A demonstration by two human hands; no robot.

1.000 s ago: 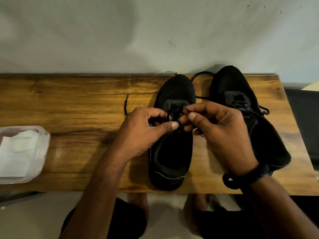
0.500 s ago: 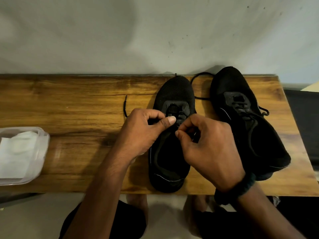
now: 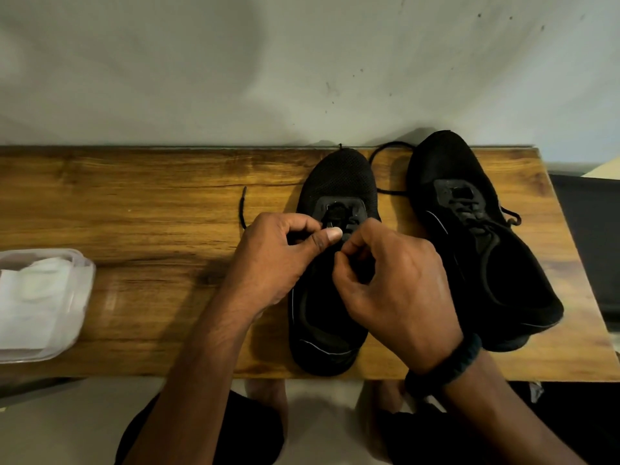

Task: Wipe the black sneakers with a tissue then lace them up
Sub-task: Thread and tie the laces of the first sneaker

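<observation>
Wall (image 3: 302, 62): pale, speckled, behind the table.
Table (image 3: 151, 203): wood-grain top, long side against the wall.
Laced shoe (image 3: 503, 280): black, at the table's right end, toe to the wall, heel angled right, just beside the middle shoe.
Middle shoe (image 3: 339, 179): black, toe to the wall, heel at the near edge, under both hands; any logo is too dark to read.
Box (image 3: 80, 273): clear plastic at the left edge, holding white tissue (image 3: 30, 297).
Right hand (image 3: 399, 290): fingers curled, thumb and forefinger pinching the lace over the tongue.
Left hand (image 3: 271, 263): curled, thumb against forefinger, pinching the lace by the eyelets.
Wristband (image 3: 446, 367): dark, on the right wrist.
Lace (image 3: 241, 209): black; its loose end lies on the table left of the middle shoe and runs under the left hand.
</observation>
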